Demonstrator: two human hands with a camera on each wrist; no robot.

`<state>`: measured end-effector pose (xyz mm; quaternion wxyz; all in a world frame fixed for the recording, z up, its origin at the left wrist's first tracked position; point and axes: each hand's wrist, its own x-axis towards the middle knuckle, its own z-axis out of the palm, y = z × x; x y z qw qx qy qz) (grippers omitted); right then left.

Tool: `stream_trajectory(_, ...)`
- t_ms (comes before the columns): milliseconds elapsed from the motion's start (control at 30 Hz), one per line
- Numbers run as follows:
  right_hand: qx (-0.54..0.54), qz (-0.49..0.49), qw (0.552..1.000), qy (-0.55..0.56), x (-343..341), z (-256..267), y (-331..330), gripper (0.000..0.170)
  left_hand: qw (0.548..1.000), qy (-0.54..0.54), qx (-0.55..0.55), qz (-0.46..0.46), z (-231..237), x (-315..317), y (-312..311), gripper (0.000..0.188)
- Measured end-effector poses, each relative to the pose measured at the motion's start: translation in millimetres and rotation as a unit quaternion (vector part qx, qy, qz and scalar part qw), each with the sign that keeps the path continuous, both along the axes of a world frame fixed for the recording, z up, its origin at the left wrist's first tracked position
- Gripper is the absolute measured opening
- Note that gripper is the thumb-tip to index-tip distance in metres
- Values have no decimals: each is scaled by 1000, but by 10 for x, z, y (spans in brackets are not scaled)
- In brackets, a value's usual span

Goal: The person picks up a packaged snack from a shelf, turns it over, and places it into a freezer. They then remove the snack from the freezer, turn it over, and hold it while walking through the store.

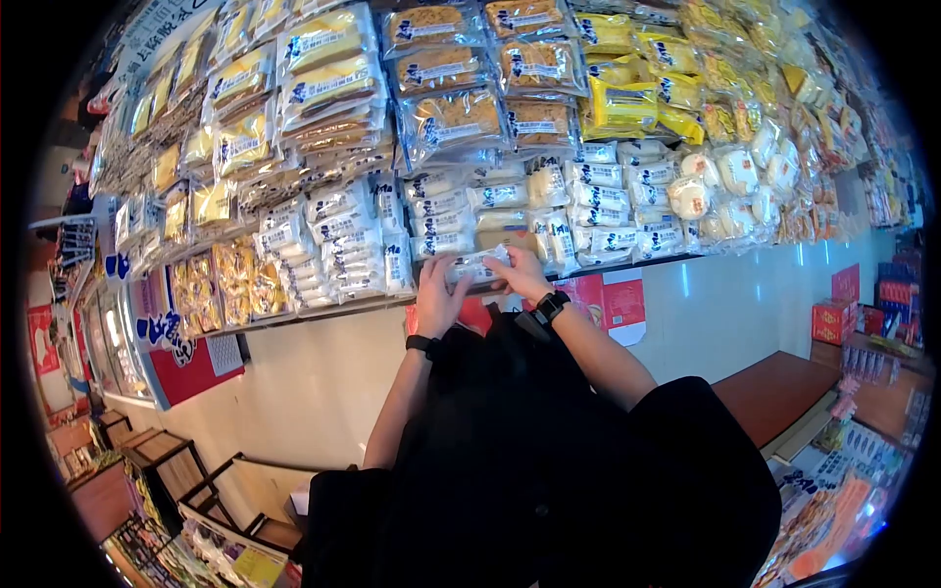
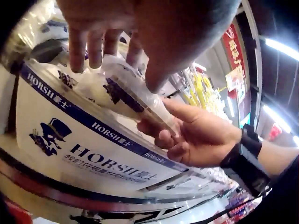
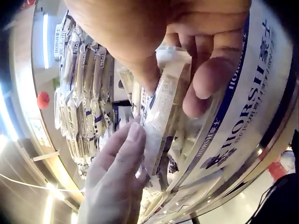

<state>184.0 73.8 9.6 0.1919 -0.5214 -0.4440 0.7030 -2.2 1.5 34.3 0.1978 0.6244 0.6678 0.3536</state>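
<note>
A clear-wrapped white pastry packet (image 1: 477, 266) lies between both hands at the display's front edge, also seen as a packet (image 2: 135, 95) in the left wrist view and a packet (image 3: 164, 100) in the right wrist view. The right hand (image 1: 524, 274) pinches its right end between thumb and fingers. At the other end, the left hand (image 1: 440, 296) holds it with thumb and fingers around the wrapper. Rows of similar white packets (image 1: 441, 220) lie just beyond the hands.
Behind stand stacks of brown cakes (image 1: 451, 122), yellow packs (image 1: 624, 106) and round white buns (image 1: 735, 171). A printed front panel (image 2: 93, 144) borders the display below the hands. A brown table (image 1: 779, 397) stands at the right, wooden stools (image 1: 176, 461) at lower left.
</note>
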Motion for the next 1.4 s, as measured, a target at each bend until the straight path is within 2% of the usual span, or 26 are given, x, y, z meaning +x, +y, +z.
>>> stream_trajectory(100,-4,-44,998,39,26,15,-74,30,974,-168,-136,64,-65,-18,-105,41)
stream_trajectory(200,-10,-62,994,86,90,122,-114,29,955,-266,-112,66,-49,-33,-135,48)
stream_trajectory(233,-6,-57,994,95,113,225,-115,27,945,-287,-141,64,-1,-55,-124,51)
stream_trajectory(333,4,-38,990,138,170,352,-115,26,897,-378,-205,99,343,-38,-154,53)
stream_trajectory(367,-2,-33,990,135,179,426,-117,24,868,-442,-214,78,415,-70,-169,51)
stream_trajectory(467,39,-7,988,151,123,718,-128,24,854,-478,-199,56,612,-165,-263,48)
stream_trajectory(500,50,7,988,146,76,843,-144,25,847,-503,-160,67,640,-191,-307,46)
stream_trajectory(633,102,42,987,114,-336,1219,-286,32,843,-525,-86,81,848,-526,-581,42)
stream_trajectory(733,152,110,979,84,-828,1356,-449,31,842,-530,-28,95,1050,-931,-918,39)
stream_trajectory(867,153,139,966,152,-1757,1717,-907,29,823,-539,21,178,1323,-1550,-1604,35)
stream_trajectory(900,228,136,947,180,-2049,1663,-1064,27,811,-547,38,206,1349,-1692,-1799,35)
stream_trajectory(933,216,153,949,173,-2270,1674,-1216,25,798,-554,57,229,1372,-1834,-1986,33)
stream_trajectory(1000,267,205,930,148,-2726,1668,-1487,26,791,-539,79,278,1427,-2131,-2362,29)
stream_trajectory(1200,133,278,931,195,-3973,1775,-2416,27,748,-515,179,378,1333,-2942,-3373,26)
stream_trajectory(1400,223,322,904,169,-4872,1739,-3014,31,703,-499,217,458,1214,-3477,-4055,25)
